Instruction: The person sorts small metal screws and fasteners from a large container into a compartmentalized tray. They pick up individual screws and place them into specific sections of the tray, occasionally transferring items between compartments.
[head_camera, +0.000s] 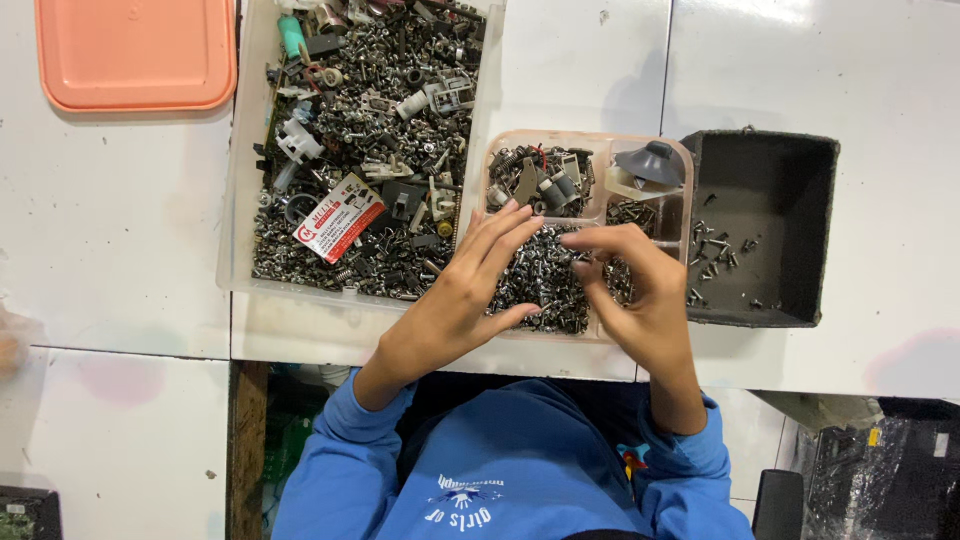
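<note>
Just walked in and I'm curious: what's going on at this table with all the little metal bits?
A person in a blue top has both hands in a small clear tray full of screws. The left hand rests spread on the pile; the right hand pinches at it with its fingertips. A larger tray of mixed hardware sits at the left, and a dark box holding a few screws at the right.
</note>
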